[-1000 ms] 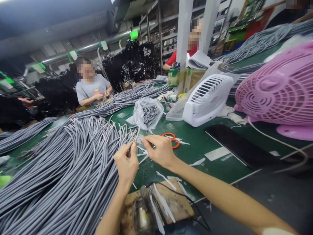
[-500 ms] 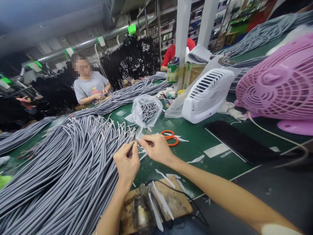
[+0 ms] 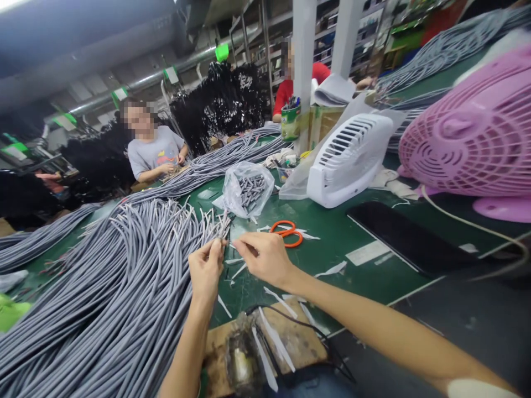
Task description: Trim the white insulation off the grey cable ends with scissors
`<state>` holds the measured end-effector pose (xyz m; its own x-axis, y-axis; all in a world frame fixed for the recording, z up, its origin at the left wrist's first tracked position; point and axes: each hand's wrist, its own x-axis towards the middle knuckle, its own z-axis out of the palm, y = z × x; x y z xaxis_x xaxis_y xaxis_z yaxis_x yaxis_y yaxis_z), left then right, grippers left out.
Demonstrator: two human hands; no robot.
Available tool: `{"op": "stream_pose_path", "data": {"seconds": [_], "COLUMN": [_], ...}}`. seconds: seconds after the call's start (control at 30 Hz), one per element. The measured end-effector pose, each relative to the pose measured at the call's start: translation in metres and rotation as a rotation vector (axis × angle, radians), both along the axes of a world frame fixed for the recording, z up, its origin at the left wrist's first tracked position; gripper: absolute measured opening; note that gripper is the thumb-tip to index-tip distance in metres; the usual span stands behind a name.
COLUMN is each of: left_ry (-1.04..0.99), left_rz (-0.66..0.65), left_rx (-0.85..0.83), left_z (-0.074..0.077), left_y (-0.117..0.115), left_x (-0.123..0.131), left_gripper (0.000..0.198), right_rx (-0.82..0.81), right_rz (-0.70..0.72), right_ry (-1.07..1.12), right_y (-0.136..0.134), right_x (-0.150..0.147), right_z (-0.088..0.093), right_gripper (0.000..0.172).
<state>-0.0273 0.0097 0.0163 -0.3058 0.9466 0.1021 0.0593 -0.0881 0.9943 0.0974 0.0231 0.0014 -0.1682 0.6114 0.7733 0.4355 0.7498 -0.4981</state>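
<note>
My left hand [image 3: 206,268] is closed in a pinch on the end of a grey cable at the right edge of a big cable bundle [image 3: 141,276]. Just to its right, my right hand [image 3: 263,257] pinches at the cable's tip with thumb and forefinger. Something thin and pale shows between the two hands, too small to name. Beyond them, a clear plastic bag [image 3: 265,193] holds many short grey pieces. Orange-handled scissors [image 3: 295,239] lie behind my right hand.
Closest to me is a wooden board [image 3: 296,334] with a grimy small device [image 3: 241,362], a black cord and white strips. To the right are a black phone [image 3: 406,237], a white fan [image 3: 352,160] and a pink fan [image 3: 460,138]. Two people sit across the green table [image 3: 327,249].
My hands have drawn slightly apart, the left one shifting a little leftward. A small gap with a thin piece now shows between the fingertips.
</note>
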Motion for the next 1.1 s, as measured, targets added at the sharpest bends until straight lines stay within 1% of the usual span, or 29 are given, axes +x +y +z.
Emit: {"op": "stream_pose_path", "data": {"seconds": [0.07,0.17,0.33,0.5,0.6,0.8,0.97,1.1], "left_ry": [-0.03,-0.007,0.065,0.197,0.245,0.309,0.362,0.442], "left_rz": [-0.02,-0.029,-0.043,-0.025,-0.002,-0.002,0.012,0.03], "left_rx": [-0.022,-0.024,0.007,0.076,0.106,0.116,0.172,0.207], "left_z": [0.005,0.007,-0.001,-0.004,-0.003,0.0,0.002,0.004], "left_y": [-0.005,-0.008,-0.007,-0.008,-0.009,-0.011,-0.01,-0.012], "left_x": [0.004,0.008,0.006,0.004,0.004,0.006,0.007,0.008], "left_gripper": [0.037,0.038,0.038,0.034,0.031,0.033,0.027,0.026], "right_rx": [-0.076,-0.119,-0.136,-0.168,-0.167,-0.125,-0.108,-0.1], "right_rz": [-0.053,-0.058,-0.049,-0.039,-0.035,-0.026,-0.024,-0.003], "right_ry": [-0.023,-0.039,-0.076,-0.065,-0.055,-0.033,-0.033,0.001], "right_y": [0.007,0.011,0.009,0.009,0.009,0.009,0.011,0.013], "right_x": [0.005,0.009,0.008,0.008,0.009,0.008,0.007,0.007], "right_z": [0.002,0.004,0.004,0.005,0.005,0.004,0.001,-0.001], "right_gripper": [0.034,0.035,0.033,0.034,0.035,0.033,0.031,0.03]}}
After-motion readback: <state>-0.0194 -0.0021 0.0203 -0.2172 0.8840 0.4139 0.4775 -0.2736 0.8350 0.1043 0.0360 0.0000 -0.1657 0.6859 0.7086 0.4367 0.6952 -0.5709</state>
